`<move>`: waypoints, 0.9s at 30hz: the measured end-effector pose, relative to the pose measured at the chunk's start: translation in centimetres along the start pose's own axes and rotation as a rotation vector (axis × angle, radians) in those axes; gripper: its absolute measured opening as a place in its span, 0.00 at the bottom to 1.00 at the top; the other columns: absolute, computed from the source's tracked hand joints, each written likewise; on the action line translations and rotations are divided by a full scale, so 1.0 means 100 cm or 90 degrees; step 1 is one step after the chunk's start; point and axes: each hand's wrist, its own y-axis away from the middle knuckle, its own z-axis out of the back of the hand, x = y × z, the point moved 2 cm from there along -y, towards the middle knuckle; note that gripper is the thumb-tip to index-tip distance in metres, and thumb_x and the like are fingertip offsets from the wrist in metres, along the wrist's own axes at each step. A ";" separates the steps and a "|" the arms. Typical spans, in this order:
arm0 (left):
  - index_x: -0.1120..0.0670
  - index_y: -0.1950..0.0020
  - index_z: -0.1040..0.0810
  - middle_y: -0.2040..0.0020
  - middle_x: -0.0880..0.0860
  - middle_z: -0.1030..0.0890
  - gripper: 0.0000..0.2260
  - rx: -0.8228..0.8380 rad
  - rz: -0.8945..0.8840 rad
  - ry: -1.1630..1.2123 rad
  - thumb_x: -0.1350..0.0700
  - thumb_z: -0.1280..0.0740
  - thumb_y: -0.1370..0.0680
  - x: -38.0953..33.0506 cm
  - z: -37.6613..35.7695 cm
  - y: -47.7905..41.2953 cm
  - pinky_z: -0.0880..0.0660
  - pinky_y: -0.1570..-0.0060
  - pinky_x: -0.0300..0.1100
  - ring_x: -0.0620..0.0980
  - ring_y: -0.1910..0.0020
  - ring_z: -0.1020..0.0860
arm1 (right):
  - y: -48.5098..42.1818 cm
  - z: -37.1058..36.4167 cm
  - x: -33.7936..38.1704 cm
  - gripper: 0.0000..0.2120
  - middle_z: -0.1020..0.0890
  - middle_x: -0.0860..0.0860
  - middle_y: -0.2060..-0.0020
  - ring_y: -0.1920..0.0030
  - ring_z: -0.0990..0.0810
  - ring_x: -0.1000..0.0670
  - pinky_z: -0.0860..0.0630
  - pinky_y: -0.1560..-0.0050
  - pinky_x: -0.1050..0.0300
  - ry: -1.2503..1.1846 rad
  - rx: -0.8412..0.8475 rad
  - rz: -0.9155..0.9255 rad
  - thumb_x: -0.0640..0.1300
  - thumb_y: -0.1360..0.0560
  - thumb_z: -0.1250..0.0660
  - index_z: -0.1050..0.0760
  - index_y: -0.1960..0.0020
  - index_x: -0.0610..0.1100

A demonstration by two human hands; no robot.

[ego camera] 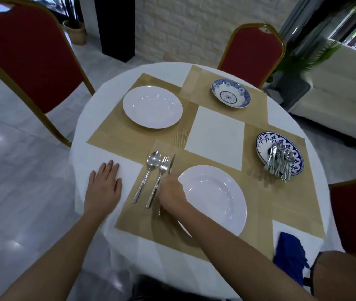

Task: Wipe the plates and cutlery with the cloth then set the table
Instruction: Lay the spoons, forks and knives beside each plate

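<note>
- Head view: the left hand lies flat, palm down, on the white tablecloth of the round bench, at the near left. Its fingers are straight, only slightly spread, and hold nothing.
- The right hand has its fingers curled round the handle of a table knife. The blade points to the far side and the handle's end shows just below the hand.
- The knife lies on the near placemat, between the fork and the near white plate.
- The spoon lies just left of the fork, both with handles toward the near side.
- The far white plate sits on its own mat at the far left, and a blue-patterned bowl sits farther back.
- At the right, a blue-patterned plate carries a heap of cutlery.
- The blue cloth lies crumpled at the near right edge of the bench, well apart from both hands.
</note>
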 end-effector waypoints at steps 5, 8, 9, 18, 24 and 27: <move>0.56 0.25 0.37 0.24 0.54 0.38 0.27 -0.009 -0.001 0.002 0.48 0.53 0.22 -0.003 0.002 0.002 0.50 0.26 0.52 0.54 0.24 0.43 | 0.000 0.002 0.009 0.16 0.25 0.40 0.39 0.39 0.23 0.41 0.25 0.40 0.50 0.036 0.019 -0.032 0.36 0.20 0.42 0.35 0.33 0.36; 0.57 0.25 0.37 0.25 0.55 0.38 0.26 -0.015 -0.005 0.010 0.49 0.52 0.22 -0.004 0.002 0.002 0.50 0.26 0.52 0.54 0.24 0.42 | 0.005 0.001 0.008 0.15 0.25 0.38 0.41 0.43 0.23 0.40 0.25 0.47 0.50 0.068 0.032 0.024 0.36 0.20 0.45 0.36 0.34 0.36; 0.57 0.25 0.37 0.25 0.55 0.38 0.26 -0.015 -0.006 0.010 0.49 0.52 0.22 -0.004 0.002 0.002 0.49 0.26 0.53 0.55 0.25 0.42 | 0.005 0.001 0.008 0.16 0.26 0.38 0.40 0.43 0.24 0.40 0.26 0.48 0.51 0.093 0.028 0.033 0.35 0.20 0.46 0.37 0.32 0.36; 0.58 0.26 0.37 0.25 0.56 0.38 0.26 -0.003 -0.003 -0.003 0.50 0.52 0.21 -0.005 0.001 0.001 0.49 0.27 0.54 0.57 0.25 0.42 | 0.006 0.008 0.008 0.22 0.25 0.41 0.38 0.43 0.21 0.42 0.22 0.46 0.49 0.237 0.034 0.081 0.28 0.23 0.41 0.36 0.30 0.34; 0.61 0.26 0.37 0.25 0.60 0.37 0.21 0.023 0.014 -0.021 0.57 0.45 0.19 -0.027 0.010 -0.012 0.46 0.27 0.58 0.59 0.25 0.41 | 0.002 0.042 0.004 0.21 0.19 0.39 0.53 0.53 0.20 0.40 0.24 0.57 0.53 0.171 -0.030 0.165 0.31 0.26 0.43 0.31 0.33 0.36; 0.61 0.27 0.36 0.26 0.59 0.36 0.20 0.022 -0.006 0.000 0.56 0.46 0.18 -0.052 0.017 -0.024 0.46 0.28 0.57 0.58 0.26 0.40 | -0.007 0.072 -0.014 0.11 0.20 0.41 0.54 0.55 0.20 0.40 0.23 0.57 0.53 0.150 -0.105 0.181 0.38 0.25 0.43 0.25 0.47 0.37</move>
